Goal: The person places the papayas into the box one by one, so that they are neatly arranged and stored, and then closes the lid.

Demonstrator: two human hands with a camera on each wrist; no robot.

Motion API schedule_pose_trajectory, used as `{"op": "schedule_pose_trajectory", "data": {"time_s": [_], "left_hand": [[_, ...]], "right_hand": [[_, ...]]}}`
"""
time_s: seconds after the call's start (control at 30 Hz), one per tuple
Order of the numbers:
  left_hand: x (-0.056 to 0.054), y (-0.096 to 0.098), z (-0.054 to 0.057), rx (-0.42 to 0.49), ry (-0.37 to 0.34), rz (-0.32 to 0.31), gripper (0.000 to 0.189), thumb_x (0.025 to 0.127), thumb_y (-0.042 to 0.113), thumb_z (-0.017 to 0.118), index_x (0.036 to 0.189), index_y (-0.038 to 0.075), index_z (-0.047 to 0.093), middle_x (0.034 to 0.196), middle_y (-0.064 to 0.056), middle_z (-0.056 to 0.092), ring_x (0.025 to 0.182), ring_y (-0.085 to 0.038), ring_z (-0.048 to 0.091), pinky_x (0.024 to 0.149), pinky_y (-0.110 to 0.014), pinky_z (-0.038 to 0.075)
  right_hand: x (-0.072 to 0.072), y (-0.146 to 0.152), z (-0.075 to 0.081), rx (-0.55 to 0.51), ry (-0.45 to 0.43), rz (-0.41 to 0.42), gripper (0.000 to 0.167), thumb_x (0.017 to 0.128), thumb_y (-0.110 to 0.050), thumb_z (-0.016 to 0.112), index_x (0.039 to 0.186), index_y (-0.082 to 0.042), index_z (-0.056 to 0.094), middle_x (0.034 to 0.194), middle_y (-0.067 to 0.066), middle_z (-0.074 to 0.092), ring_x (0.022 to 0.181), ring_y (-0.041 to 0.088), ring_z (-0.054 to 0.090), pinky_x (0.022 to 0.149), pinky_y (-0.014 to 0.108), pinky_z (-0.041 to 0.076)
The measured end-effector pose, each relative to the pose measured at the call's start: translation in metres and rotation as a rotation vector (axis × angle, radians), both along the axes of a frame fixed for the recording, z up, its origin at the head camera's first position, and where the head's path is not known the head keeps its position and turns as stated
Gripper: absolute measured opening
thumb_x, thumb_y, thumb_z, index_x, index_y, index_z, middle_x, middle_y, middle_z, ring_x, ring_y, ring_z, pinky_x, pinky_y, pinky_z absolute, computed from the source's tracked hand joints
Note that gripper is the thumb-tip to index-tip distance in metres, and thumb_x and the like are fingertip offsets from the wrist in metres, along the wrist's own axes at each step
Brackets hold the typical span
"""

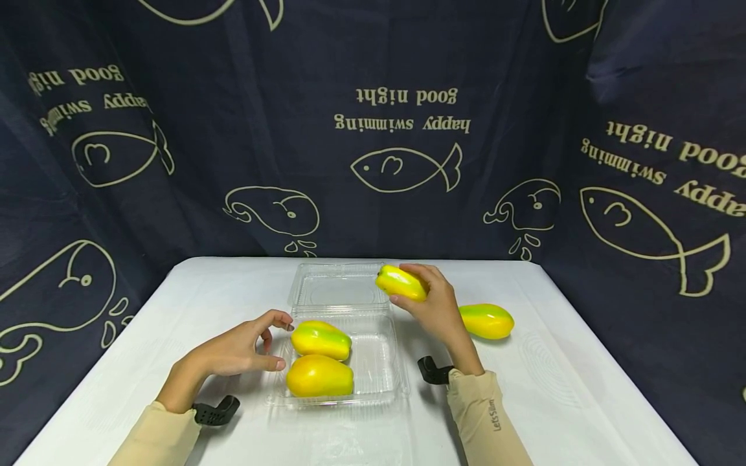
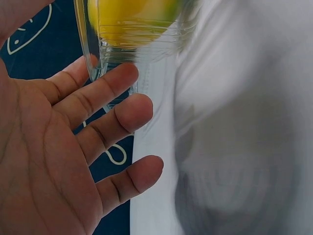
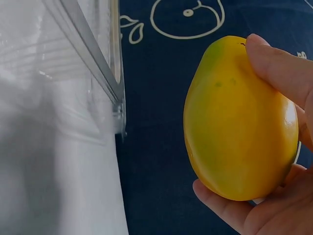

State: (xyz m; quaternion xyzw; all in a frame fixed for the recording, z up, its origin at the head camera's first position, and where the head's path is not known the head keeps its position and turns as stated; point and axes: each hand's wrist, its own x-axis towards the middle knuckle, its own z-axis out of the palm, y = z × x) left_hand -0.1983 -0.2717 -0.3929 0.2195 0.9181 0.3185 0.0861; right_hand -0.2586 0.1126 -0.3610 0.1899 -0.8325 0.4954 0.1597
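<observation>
My right hand [image 1: 432, 304] grips a yellow-green papaya [image 1: 401, 283] above the right edge of the clear plastic container's lid. In the right wrist view, thumb and fingers wrap the papaya [image 3: 239, 122] from one side. My left hand [image 1: 239, 346] is at the left rim of the clear container [image 1: 375, 362], its fingers spread and loosely bent, holding nothing. In the left wrist view, its fingertips [image 2: 134, 112] are close to the container wall; whether they touch it, I cannot tell. Two papayas, a rear one [image 1: 320, 340] and a front one [image 1: 320, 377], lie side by side in the container's left half.
Another papaya [image 1: 488, 321] lies on the white table [image 1: 559, 401], right of the container and behind my right wrist. The container's hinged lid [image 1: 332, 289] lies folded back toward the far table edge. A dark curtain [image 1: 402, 220] with fish drawings hangs behind and on both sides.
</observation>
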Motion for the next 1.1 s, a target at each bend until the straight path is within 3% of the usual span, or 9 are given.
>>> {"op": "schedule_pose_trajectory", "data": {"time_s": [0.5,0.83,1.1], "left_hand": [[0.0,-0.001,-0.001,-0.001,0.016,-0.007,0.066,0.081,0.045,0.079,0.135,0.032,0.044,0.134,0.001,0.057,0.09,-0.02,0.058,0.068,-0.026,0.046],[0.0,-0.001,-0.001,-0.006,0.022,-0.006,0.065,0.081,0.045,0.079,0.134,0.033,0.044,0.134,0.003,0.057,0.089,-0.02,0.059,0.069,-0.026,0.046],[0.002,0.0,0.0,0.004,0.026,-0.008,0.067,0.082,0.04,0.08,0.137,0.024,0.046,0.133,0.002,0.057,0.089,-0.021,0.059,0.07,-0.026,0.045]], "right_hand": [[0.008,-0.021,-0.003,0.112,-0.063,0.069,0.06,0.077,-0.026,0.088,0.132,-0.025,0.064,0.13,-0.004,0.059,0.114,0.019,0.059,0.094,0.04,0.048],[0.011,-0.028,-0.004,0.148,-0.035,0.111,0.058,0.077,-0.025,0.089,0.13,-0.024,0.065,0.129,-0.004,0.061,0.115,0.019,0.06,0.093,0.039,0.049],[0.018,-0.034,0.0,0.195,-0.014,0.158,0.06,0.076,-0.026,0.089,0.131,-0.022,0.065,0.128,-0.003,0.062,0.113,0.017,0.06,0.093,0.038,0.048]]}}
